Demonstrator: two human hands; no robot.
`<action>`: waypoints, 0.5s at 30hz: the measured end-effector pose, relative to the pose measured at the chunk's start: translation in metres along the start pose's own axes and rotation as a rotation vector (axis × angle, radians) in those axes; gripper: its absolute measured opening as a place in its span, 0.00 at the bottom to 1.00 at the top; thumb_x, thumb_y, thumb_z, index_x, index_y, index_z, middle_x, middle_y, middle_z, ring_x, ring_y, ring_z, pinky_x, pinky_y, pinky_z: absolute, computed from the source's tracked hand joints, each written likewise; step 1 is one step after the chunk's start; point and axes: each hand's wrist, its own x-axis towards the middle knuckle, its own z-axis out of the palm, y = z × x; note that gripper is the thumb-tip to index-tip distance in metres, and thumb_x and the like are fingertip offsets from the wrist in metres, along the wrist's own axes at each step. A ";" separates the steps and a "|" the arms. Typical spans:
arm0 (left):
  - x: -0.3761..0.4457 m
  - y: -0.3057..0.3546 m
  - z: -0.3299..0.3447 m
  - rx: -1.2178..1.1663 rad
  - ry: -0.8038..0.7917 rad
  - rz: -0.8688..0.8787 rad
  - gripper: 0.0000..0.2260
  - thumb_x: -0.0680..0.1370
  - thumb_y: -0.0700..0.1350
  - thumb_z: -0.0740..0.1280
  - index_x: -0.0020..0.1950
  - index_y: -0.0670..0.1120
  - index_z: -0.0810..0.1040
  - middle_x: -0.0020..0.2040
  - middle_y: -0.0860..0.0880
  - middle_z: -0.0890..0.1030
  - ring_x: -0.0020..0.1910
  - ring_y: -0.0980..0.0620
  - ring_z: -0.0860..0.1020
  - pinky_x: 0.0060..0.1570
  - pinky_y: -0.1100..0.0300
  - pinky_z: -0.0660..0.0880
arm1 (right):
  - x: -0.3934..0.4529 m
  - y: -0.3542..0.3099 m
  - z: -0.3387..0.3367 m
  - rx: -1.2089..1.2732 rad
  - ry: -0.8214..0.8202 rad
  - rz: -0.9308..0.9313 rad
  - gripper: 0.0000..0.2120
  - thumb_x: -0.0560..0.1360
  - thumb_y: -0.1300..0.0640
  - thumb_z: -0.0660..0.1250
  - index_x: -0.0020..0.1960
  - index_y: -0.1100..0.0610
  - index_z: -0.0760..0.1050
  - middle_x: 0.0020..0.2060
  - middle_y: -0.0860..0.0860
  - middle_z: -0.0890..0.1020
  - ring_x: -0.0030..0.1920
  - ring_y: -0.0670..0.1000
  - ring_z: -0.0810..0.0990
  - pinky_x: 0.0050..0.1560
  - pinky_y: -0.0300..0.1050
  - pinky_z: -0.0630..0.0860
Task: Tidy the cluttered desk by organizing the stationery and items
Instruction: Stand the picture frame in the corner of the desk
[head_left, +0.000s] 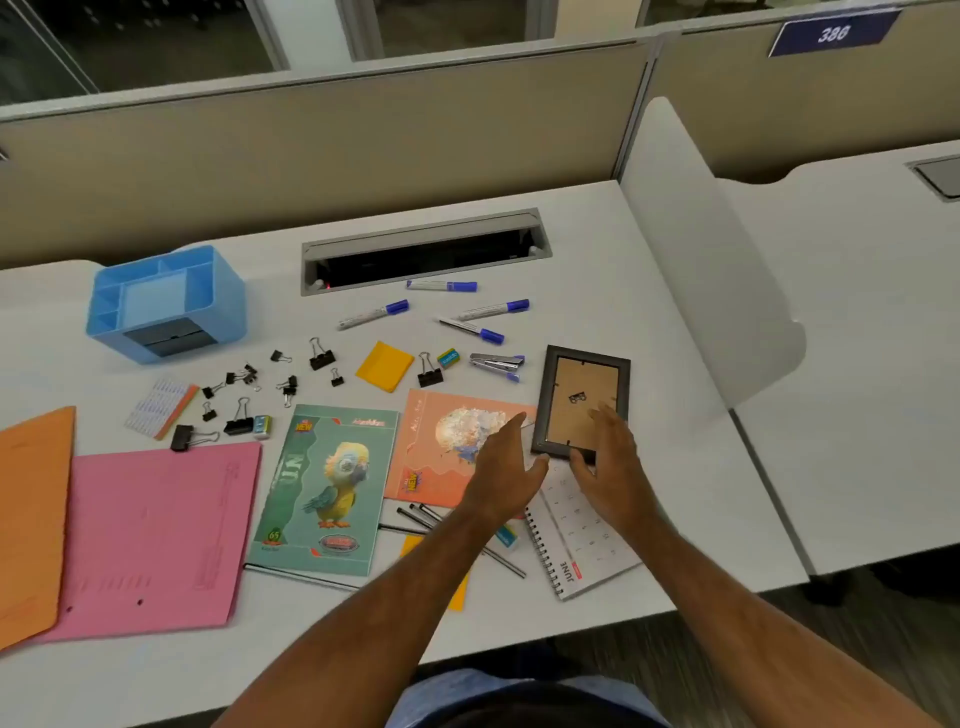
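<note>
Picture frame (582, 402), back up, lies near the desk's (597, 249) right edge, its near end over a spiral calendar (576, 540); right hand (605, 467) touches that end, left hand (506, 467) hovers beside, both grips wide, holding nothing

Far beyond my grips, a blue sign (832, 32) on the partition reads "380". Just below my right grip (608, 467), the calendar (582, 540) shows "JUNE" by its spiral. Left of my left grip (506, 467), the green notebook (324, 488) carries "NEW" and "65"; the orange notebook (441, 447) under that grip also says "NEW".
</note>
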 end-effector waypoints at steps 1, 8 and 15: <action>0.002 0.002 0.002 0.037 0.009 0.015 0.34 0.81 0.54 0.69 0.83 0.49 0.57 0.79 0.48 0.68 0.77 0.46 0.66 0.74 0.47 0.68 | -0.001 0.003 -0.002 0.015 0.014 0.026 0.34 0.78 0.53 0.71 0.79 0.51 0.58 0.81 0.50 0.56 0.78 0.55 0.63 0.73 0.52 0.67; 0.007 0.022 0.007 0.197 -0.003 -0.028 0.35 0.81 0.55 0.69 0.82 0.46 0.58 0.75 0.43 0.72 0.74 0.41 0.68 0.72 0.46 0.68 | -0.008 0.019 -0.013 0.041 -0.031 0.197 0.36 0.80 0.51 0.69 0.81 0.54 0.53 0.81 0.54 0.55 0.80 0.59 0.56 0.76 0.59 0.64; 0.009 0.031 0.015 0.190 -0.037 -0.047 0.37 0.81 0.53 0.69 0.84 0.45 0.54 0.78 0.43 0.69 0.77 0.42 0.66 0.75 0.48 0.66 | -0.006 0.019 -0.014 0.115 -0.092 0.248 0.36 0.82 0.47 0.65 0.81 0.54 0.50 0.81 0.54 0.57 0.80 0.64 0.53 0.78 0.63 0.54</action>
